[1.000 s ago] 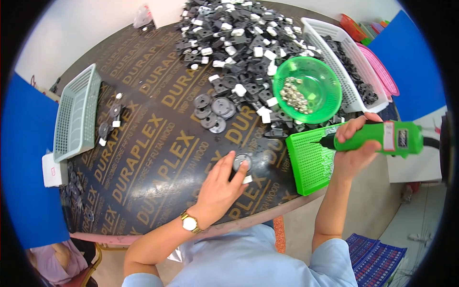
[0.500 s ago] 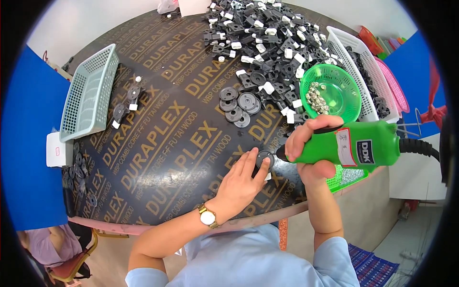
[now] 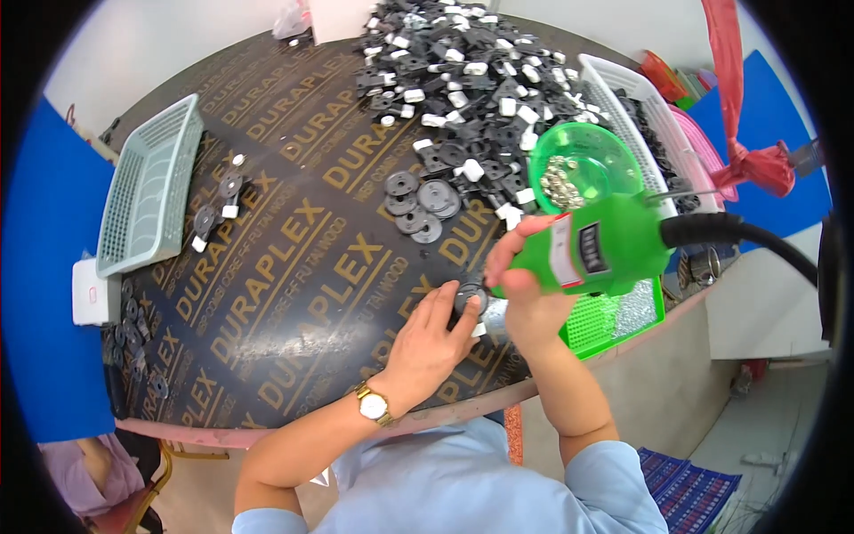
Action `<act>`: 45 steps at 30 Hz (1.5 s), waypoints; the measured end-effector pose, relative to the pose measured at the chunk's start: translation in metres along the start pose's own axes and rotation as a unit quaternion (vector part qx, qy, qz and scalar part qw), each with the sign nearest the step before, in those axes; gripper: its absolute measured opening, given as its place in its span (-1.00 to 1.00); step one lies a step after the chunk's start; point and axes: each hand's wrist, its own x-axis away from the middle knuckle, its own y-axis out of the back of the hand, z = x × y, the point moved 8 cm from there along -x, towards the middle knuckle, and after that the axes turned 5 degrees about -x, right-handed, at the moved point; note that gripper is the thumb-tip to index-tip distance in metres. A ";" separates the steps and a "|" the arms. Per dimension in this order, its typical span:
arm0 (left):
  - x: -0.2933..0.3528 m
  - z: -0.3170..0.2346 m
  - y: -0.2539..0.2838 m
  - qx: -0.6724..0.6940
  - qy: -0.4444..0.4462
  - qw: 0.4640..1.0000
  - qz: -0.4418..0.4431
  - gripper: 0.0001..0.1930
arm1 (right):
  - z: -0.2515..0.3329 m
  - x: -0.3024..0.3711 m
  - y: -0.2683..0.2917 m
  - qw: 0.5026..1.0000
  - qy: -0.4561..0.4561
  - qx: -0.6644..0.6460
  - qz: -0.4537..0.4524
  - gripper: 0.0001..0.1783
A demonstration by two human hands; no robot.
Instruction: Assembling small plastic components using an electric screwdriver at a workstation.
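My right hand (image 3: 534,307) grips the body of a green electric screwdriver (image 3: 614,245), with its black cord leading off to the right. The screwdriver's nose is beside a round black plastic disc part (image 3: 469,301). I cannot make out the bit, which is hidden by my fingers. On the table, my left hand (image 3: 422,345) holds the disc part between thumb and fingers. A small white piece (image 3: 480,329) shows at the disc's near side. Just beyond lie several loose black discs (image 3: 436,198).
A large heap of black parts with white tabs (image 3: 463,80) covers the far side. A green bowl of small metal pieces (image 3: 609,147) stands right, before a white basket (image 3: 614,93). A green tray (image 3: 587,329) sits at the right edge, a pale basket (image 3: 133,222) at left.
The screwdriver has shifted left and tilted, its rear end now closer to me in view. My left hand stays on the disc part. The whole view has shifted slightly.
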 end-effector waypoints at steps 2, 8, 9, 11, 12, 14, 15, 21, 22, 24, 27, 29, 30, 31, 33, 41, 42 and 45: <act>0.001 0.000 0.001 0.000 -0.003 1.000 0.000 -0.44 | 0.006 -0.002 -0.003 0.991 0.052 0.099 0.067 -0.27; 0.001 -0.001 0.010 -0.062 0.005 0.998 0.018 -0.43 | 0.055 -0.018 0.054 0.996 0.090 0.004 -0.007 -0.10; 0.001 -0.001 0.013 -0.062 0.010 0.998 0.011 -0.47 | 0.064 -0.023 0.074 0.994 0.100 0.033 -0.023 -0.11; 0.007 0.003 0.013 -0.060 0.013 0.998 0.031 -0.51 | 0.076 -0.033 0.115 0.989 0.117 0.080 -0.050 -0.13; 0.009 0.005 0.010 -0.056 0.019 0.997 0.051 -0.54 | 0.076 -0.035 0.131 0.988 0.117 0.081 -0.052 -0.13; 0.007 0.005 0.011 -0.056 0.018 0.997 0.039 -0.62 | 0.074 -0.036 0.159 0.981 0.132 0.114 -0.079 -0.15; 0.004 0.003 0.015 -0.048 -0.001 0.999 0.009 -0.65 | 0.073 -0.036 0.166 0.980 0.133 0.123 -0.078 -0.15; -0.002 -0.001 0.015 -0.044 -0.035 0.998 0.004 -0.71 | 0.057 -0.036 0.192 0.977 0.124 0.142 -0.101 -0.11; -0.002 0.000 0.013 -0.041 -0.031 0.999 0.014 -0.71 | 0.056 -0.035 0.193 0.977 0.123 0.140 -0.103 -0.11; -0.003 0.000 0.013 -0.034 -0.026 0.999 0.014 -0.71 | 0.056 -0.035 0.196 0.975 0.131 0.133 -0.117 -0.10; -0.003 0.000 0.014 -0.022 -0.018 1.000 0.010 -0.70 | 0.056 -0.036 0.195 0.976 0.129 0.139 -0.110 -0.10; -0.002 0.000 0.015 -0.018 -0.015 1.000 0.007 -0.69 | 0.055 -0.037 0.196 0.975 0.130 0.139 -0.115 -0.10; -0.003 0.000 0.016 -0.017 -0.016 1.000 0.005 -0.68 | 0.056 -0.037 0.197 0.974 0.133 0.139 -0.119 -0.09; -0.003 0.000 0.016 -0.015 -0.017 1.000 0.003 -0.68 | 0.056 -0.037 0.198 0.974 0.132 0.139 -0.119 -0.09; -0.003 0.000 0.017 -0.014 -0.017 1.000 0.002 -0.68 | 0.054 -0.036 0.198 0.976 0.121 0.135 -0.120 -0.09; -0.002 0.002 0.017 -0.011 -0.012 1.000 -0.002 -0.68 | 0.051 -0.034 0.195 0.975 0.129 0.145 -0.111 -0.09; -0.002 0.002 0.017 -0.009 -0.014 1.000 -0.004 -0.68 | 0.052 -0.035 0.197 0.974 0.132 0.147 -0.110 -0.09; -0.002 0.003 0.017 -0.002 -0.014 1.000 -0.007 -0.68 | 0.051 -0.038 0.199 0.977 0.122 0.137 -0.111 -0.11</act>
